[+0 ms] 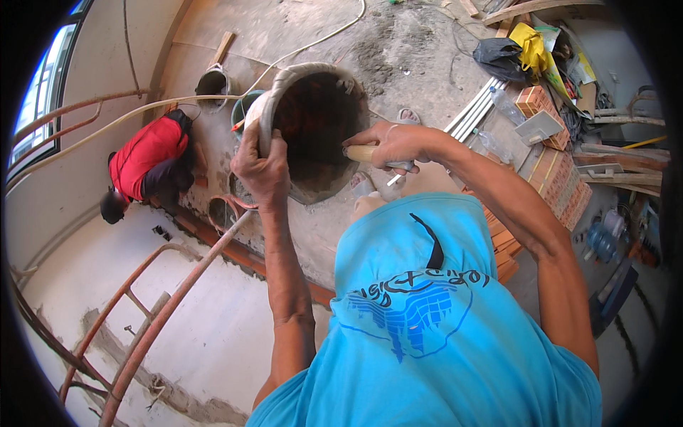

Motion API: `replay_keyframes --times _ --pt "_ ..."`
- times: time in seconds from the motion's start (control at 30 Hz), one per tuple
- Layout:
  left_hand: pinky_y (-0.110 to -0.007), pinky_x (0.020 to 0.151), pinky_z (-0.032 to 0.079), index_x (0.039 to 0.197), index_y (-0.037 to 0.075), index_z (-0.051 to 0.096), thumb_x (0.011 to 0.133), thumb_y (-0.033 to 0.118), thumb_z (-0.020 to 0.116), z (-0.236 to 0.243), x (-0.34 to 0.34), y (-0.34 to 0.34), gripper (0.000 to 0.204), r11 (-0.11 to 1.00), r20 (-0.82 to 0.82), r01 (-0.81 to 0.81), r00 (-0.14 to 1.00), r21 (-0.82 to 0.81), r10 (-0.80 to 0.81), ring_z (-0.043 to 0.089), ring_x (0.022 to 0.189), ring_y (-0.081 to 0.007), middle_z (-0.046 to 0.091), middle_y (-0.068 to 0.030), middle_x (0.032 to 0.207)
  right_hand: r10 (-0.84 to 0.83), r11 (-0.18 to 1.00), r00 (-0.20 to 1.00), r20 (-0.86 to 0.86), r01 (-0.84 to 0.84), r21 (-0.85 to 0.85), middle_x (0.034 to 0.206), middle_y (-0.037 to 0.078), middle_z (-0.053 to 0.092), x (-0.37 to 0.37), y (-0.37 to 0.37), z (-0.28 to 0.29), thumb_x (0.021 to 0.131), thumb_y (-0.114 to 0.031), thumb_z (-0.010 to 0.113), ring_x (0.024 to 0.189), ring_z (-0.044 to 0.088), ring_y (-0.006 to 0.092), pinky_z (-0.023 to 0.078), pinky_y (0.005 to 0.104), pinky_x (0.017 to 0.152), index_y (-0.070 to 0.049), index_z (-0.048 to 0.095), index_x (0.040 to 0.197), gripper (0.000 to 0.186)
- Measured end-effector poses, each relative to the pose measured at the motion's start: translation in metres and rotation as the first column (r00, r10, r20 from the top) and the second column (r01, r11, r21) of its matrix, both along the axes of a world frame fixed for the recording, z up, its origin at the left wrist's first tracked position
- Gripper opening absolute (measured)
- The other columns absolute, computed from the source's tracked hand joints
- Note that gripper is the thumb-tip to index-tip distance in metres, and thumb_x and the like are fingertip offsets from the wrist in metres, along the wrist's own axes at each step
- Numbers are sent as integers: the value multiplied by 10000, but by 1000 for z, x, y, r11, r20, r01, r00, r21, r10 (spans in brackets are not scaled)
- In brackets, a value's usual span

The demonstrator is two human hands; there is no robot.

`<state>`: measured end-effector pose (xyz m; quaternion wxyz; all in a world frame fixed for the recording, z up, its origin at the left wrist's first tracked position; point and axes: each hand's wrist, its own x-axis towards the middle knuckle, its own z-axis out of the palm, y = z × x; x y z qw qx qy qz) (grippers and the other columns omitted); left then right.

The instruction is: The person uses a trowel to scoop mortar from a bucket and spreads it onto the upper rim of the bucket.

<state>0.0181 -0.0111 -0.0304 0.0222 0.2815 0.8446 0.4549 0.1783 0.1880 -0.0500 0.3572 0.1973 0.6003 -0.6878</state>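
Around bucket (267,110): hose (160,104), rusty rails (172,304), bricks (565,192), co-worker (149,153)

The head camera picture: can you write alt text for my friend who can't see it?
A person in a blue shirt has their left grip on the rim of a big round tub and a wooden-handled tool in their right grip. To the left, another person in a red top crouches; to the right are orange bricks.

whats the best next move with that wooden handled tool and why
Perhaps turn the wooden-handled tool so its other end faces into the bucket: the right hand holds it with the wooden end pointing that way, while the left hand grips the bucket, which should steady it.
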Motion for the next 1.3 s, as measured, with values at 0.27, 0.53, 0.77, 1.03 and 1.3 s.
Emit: replay_keyframes --times 0.27,0.53,0.77,1.03,1.3 --pt "-283 638 474 1035 -7 741 836 79 751 2 -27 -16 217 996 161 -41 985 -77 53 536 666 -85 615 4 712 346 698 787 -511 148 701 985 176 717 36 -2 -17 764 -41 623 876 706 353 578 463 808 -172 585 1463 713" --pt "-299 648 460 1009 -7 731 824 70 714 -32 -29 -48 200 978 -149 -111 985 -176 84 569 687 -114 656 -64 776 445 560 841 -307 6 829 1052 158 716 45 -10 4 784 -24 664 1004 699 364 565 478 890 -220 581 1464 713" --pt "-265 779 517 1134 6 737 851 -25 679 -31 -26 -53 290 993 2 -108 994 -51 109 650 805 -108 725 -71 902 471 531 795 -382 91 843 1008 139 708 34 -25 32 774 -30 692 910 722 334 580 437 804 -212 587 1457 714" --pt "-239 739 502 1148 16 741 873 -11 702 -23 -16 -52 279 997 -18 -73 997 29 73 596 747 -68 691 -19 826 610 375 737 -291 55 925 952 134 680 21 -38 -10 815 -87 683 825 735 314 598 403 733 -186 593 1448 647" --pt "-247 745 508 1147 7 737 868 -7 714 -16 -21 -52 281 993 14 -104 995 60 104 611 765 -76 700 -18 848 540 402 765 -351 132 906 934 143 683 33 -33 5 820 -94 673 810 741 328 603 424 737 -177 621 1423 611"
